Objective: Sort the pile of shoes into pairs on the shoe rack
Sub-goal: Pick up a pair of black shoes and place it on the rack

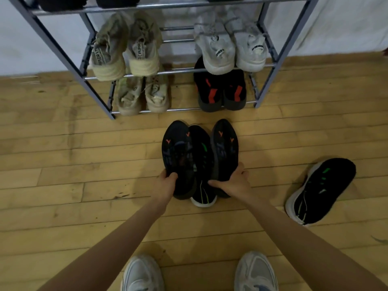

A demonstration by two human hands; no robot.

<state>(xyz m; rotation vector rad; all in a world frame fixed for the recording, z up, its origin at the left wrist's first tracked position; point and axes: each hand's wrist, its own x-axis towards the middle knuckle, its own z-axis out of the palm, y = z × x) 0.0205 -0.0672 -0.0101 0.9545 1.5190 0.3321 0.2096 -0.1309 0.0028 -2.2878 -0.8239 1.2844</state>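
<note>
Nearest the camera, the person's own pale sneakers [142, 274] stand on the wooden floor [63, 185], and both bare arms reach forward from above them. The left hand [168, 183] curls round the heel end of a black shoe with orange marks [178, 156], thumb on top. The right hand [233, 183] grips the heel of its orange-marked twin [225, 148] the same way. One shoe to each hand looks like a matched pair being taken up together.

Between the two hands, wedged under the held shoes, lies a black shoe with a green mark [202, 198], its white-soled heel poking out towards the person. Its likely partner, a second green-marked shoe [321, 190], sits alone well off to the right of the right hand. That pair is not yet sorted.

Beyond the fingertips stands the shoe rack [63, 51]. Its lowest shelf holds a beige pair [142, 95] and a black-and-red pair [221, 91]. The shelf above holds another beige pair [126, 49] and a white pair [231, 49], all heels outward for easy grabbing. Dark shoes [63, 3] show on the top shelf, too cropped to identify.
</note>
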